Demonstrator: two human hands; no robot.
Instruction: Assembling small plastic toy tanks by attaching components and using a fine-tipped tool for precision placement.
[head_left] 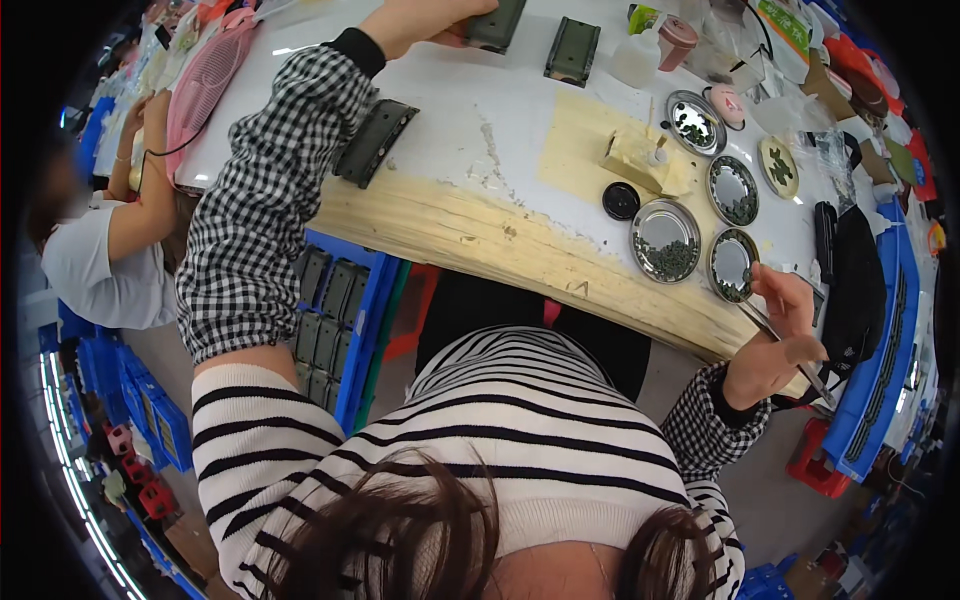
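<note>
At the far edge of the view, my left hand [425, 22] is closed on a dark green rectangular housing [497, 26]. A similar green housing [573, 52] lies to its right, and another housing [375, 143] rests on the table near my left sleeve. On the right, my right hand [778, 340] grips slim metal tweezers [768, 322]. Their tip points at a small round metal dish [712, 262] holding tiny dark green parts. Beside it are a metal dish [640, 226] with many small green bits and a farther metal dish [712, 192].
A yellow block [640, 165] and a black round cap [621, 201] sit near the dishes. Farther back stand a white bottle [636, 58] and a pink jar [677, 45]. At left are a pink basket [212, 80] and another person [110, 245]. A blue crate [352, 345] holds several housings.
</note>
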